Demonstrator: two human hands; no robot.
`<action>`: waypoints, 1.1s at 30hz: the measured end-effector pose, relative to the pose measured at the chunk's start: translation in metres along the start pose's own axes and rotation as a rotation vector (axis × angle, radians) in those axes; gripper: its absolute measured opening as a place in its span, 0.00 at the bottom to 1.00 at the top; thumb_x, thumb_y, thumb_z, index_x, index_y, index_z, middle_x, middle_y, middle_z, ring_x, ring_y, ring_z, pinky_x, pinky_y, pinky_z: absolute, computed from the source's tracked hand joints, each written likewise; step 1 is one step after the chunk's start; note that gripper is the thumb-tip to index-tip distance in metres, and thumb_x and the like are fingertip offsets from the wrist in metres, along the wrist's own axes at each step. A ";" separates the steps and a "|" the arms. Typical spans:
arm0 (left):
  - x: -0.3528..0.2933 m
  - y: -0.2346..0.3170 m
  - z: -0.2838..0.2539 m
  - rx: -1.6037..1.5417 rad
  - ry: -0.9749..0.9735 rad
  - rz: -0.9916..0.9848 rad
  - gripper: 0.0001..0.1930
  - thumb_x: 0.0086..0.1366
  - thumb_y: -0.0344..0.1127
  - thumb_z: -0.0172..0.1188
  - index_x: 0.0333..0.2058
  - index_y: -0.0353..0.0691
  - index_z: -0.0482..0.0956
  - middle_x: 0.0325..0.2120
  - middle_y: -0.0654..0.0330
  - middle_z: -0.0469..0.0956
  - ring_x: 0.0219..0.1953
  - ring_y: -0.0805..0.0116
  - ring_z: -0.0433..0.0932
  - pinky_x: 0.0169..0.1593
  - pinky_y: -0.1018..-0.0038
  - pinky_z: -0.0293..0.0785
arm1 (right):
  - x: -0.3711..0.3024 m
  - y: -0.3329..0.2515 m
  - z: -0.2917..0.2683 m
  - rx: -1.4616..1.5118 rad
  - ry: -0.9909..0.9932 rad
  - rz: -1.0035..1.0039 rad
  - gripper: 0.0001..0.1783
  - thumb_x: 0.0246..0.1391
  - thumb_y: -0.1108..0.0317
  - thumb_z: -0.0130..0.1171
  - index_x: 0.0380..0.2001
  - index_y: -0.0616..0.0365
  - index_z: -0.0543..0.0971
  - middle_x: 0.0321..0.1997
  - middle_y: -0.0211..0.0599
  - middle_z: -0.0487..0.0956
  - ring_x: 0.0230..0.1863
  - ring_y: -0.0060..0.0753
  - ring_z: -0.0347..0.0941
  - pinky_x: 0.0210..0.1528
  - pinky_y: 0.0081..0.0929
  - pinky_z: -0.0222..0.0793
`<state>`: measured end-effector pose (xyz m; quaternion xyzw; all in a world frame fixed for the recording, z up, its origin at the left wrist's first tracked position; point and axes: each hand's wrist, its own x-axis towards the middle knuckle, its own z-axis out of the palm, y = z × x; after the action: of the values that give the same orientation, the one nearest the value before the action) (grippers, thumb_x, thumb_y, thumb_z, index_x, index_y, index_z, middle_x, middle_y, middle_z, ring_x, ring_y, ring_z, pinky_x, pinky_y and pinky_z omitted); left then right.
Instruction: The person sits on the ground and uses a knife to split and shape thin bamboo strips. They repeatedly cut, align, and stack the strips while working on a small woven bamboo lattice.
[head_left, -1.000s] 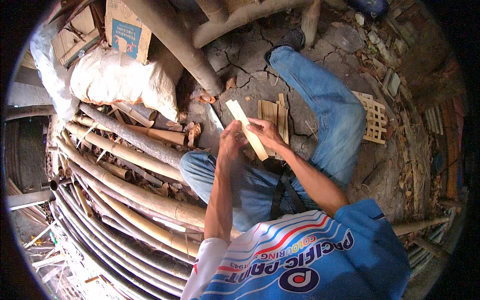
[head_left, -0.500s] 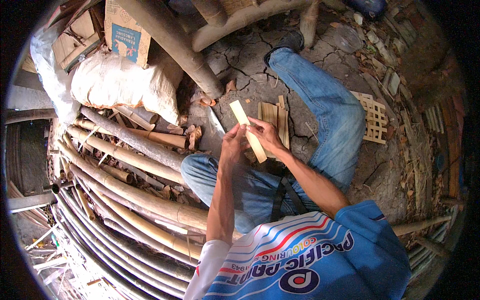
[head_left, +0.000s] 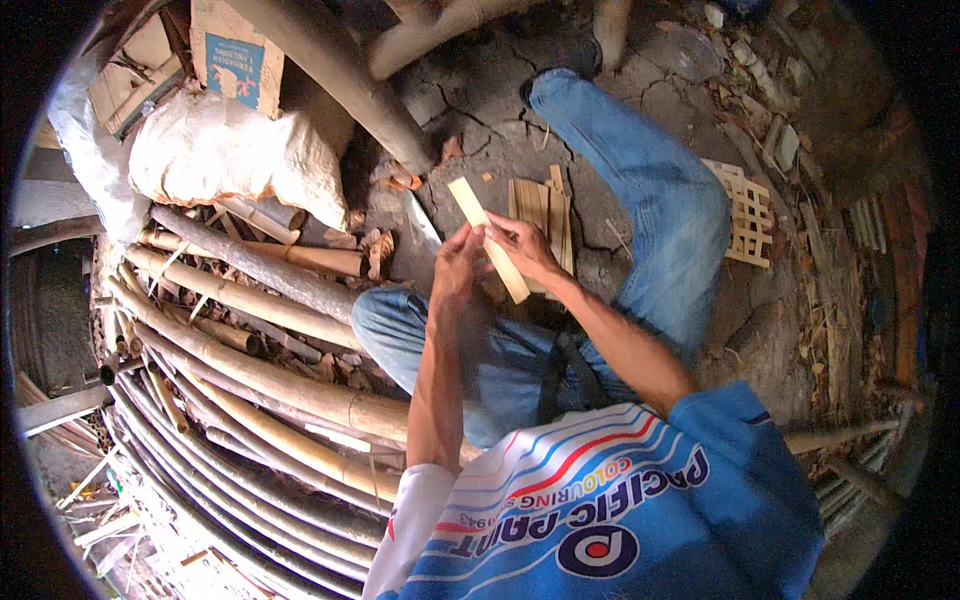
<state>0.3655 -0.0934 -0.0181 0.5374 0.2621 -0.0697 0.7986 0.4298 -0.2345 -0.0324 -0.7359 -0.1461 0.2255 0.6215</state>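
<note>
A flat, pale bamboo slat (head_left: 466, 200) slants between my hands, its far end pointing up and left. My left hand (head_left: 457, 262) grips it near the middle with fingers and thumb pinched. From the other side, my right hand (head_left: 524, 249) also pinches the slat, the two sets of fingertips nearly touching. The slat's lower end sticks out below my right fingers. On the ground just beyond my right hand lies a stack of cut bamboo slats (head_left: 543, 200), partly hidden by that hand. A knife blade (head_left: 421, 218) lies left of the held slat; its handle is not visible.
Long bamboo poles (head_left: 270, 385) are piled along my left. A stuffed white sack (head_left: 235, 150) and a cardboard box (head_left: 238, 62) stand at the far left. A thick post (head_left: 335, 85) slants ahead. Beyond my bent right leg (head_left: 670, 190) lies a woven bamboo lattice (head_left: 750, 212).
The whole view has shifted slightly, so most things sit a little higher and further left. Both hands keep their pinch on the slat, with little other difference.
</note>
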 end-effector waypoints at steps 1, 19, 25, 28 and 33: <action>0.001 0.002 0.001 -0.043 -0.020 -0.009 0.23 0.68 0.46 0.58 0.56 0.40 0.73 0.45 0.66 0.78 0.46 0.71 0.76 0.43 0.67 0.77 | 0.002 0.004 0.001 0.116 -0.011 0.029 0.24 0.63 0.59 0.56 0.60 0.55 0.73 0.42 0.35 0.81 0.37 0.21 0.75 0.38 0.25 0.74; 0.009 -0.004 -0.005 -0.064 -0.014 -0.001 0.14 0.69 0.40 0.58 0.50 0.44 0.78 0.39 0.70 0.79 0.36 0.75 0.79 0.36 0.73 0.80 | 0.001 0.000 -0.002 0.151 -0.077 0.080 0.27 0.63 0.56 0.56 0.62 0.55 0.70 0.41 0.40 0.81 0.36 0.24 0.77 0.36 0.25 0.77; 0.006 -0.002 -0.002 -0.102 -0.013 0.008 0.16 0.69 0.40 0.57 0.53 0.44 0.77 0.39 0.70 0.78 0.37 0.75 0.78 0.36 0.73 0.81 | -0.001 -0.005 -0.003 0.075 -0.070 0.083 0.27 0.63 0.55 0.56 0.61 0.54 0.71 0.47 0.42 0.81 0.46 0.27 0.75 0.49 0.28 0.71; 0.007 -0.001 0.000 -0.091 -0.013 0.002 0.15 0.69 0.40 0.57 0.52 0.45 0.77 0.38 0.70 0.78 0.37 0.75 0.78 0.37 0.73 0.81 | 0.000 0.001 -0.004 0.049 -0.057 0.060 0.27 0.63 0.54 0.56 0.60 0.53 0.72 0.49 0.42 0.81 0.47 0.27 0.76 0.50 0.28 0.70; 0.007 -0.001 -0.001 -0.089 -0.009 -0.003 0.13 0.69 0.41 0.58 0.49 0.45 0.79 0.39 0.70 0.78 0.37 0.75 0.78 0.36 0.74 0.80 | 0.002 0.007 -0.003 0.035 -0.058 0.069 0.27 0.62 0.53 0.56 0.60 0.53 0.72 0.48 0.41 0.82 0.45 0.27 0.77 0.49 0.28 0.71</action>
<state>0.3704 -0.0916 -0.0229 0.5007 0.2621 -0.0618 0.8227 0.4324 -0.2378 -0.0388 -0.7226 -0.1347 0.2704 0.6218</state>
